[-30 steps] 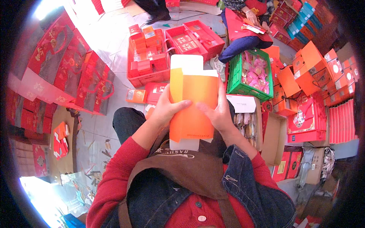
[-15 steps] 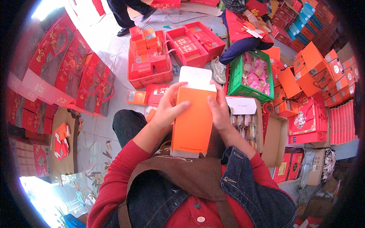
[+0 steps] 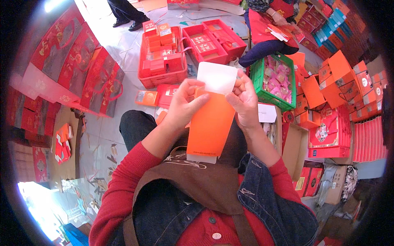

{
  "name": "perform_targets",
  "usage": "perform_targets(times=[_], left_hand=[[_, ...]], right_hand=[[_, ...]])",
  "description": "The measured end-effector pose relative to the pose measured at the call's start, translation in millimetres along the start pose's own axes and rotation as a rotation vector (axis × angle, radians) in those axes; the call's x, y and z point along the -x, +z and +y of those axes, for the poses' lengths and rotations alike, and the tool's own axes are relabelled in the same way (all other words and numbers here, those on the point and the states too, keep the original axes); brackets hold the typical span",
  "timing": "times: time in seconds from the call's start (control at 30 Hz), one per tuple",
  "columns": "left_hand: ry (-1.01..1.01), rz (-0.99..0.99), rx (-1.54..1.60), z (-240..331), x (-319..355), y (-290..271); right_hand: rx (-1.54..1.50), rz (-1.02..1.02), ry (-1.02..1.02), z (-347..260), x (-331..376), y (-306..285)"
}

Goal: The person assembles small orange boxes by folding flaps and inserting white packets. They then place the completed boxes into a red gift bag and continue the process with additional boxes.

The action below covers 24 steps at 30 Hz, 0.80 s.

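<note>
An orange cardboard box (image 3: 210,127) with a raised white top flap (image 3: 216,77) is held in front of my body. My left hand (image 3: 186,102) grips its left upper edge, the thumb lying on the orange face. On the other side, my right hand (image 3: 245,100) has its thumb near the top right corner and its fingers curled at the flap's right edge. A small pale flap shows at the lower end. The box's far side and its inside are hidden from me.
Past my hands stand a red crate (image 3: 162,77) of small boxes and open red gift boxes (image 3: 209,41). A green crate (image 3: 256,88) of pink packets is at the right, near a seated person (image 3: 266,51). Red bags (image 3: 78,78) line the left; orange boxes (image 3: 314,92) stack at right.
My right hand has shifted up to the flap's right edge. The box has tilted slightly, its upper end leaning right. A walking person's legs at the far left have moved left.
</note>
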<state>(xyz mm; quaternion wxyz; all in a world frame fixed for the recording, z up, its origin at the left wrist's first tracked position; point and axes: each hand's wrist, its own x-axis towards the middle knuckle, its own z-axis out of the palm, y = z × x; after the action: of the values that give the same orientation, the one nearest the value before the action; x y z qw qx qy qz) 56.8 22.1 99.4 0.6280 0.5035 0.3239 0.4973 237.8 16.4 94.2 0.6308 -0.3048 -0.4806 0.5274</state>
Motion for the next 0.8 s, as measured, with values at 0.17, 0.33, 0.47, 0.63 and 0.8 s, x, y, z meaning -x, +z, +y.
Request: perform_targets(times=[0.17,0.33,0.47,0.63,0.8], left_hand=[[-0.025,0.025,0.205,-3,1,-1],[-0.025,0.031,0.081,-12,5,-4],[-0.043,-0.012,0.029,-7,5,0],[0.063,0.014,0.033,-18,1,3],[0.102,-0.011,0.071,-17,11,8]], right_hand=[[-0.037,-0.023,-0.101,-4,4,7],[0.248,-0.033,-0.004,0,4,-7],[0.052,0.038,0.039,-11,-3,-2],[0.228,-0.258,0.102,-33,-16,-9],[0.046,-0.368,0.14,-41,-14,-13]])
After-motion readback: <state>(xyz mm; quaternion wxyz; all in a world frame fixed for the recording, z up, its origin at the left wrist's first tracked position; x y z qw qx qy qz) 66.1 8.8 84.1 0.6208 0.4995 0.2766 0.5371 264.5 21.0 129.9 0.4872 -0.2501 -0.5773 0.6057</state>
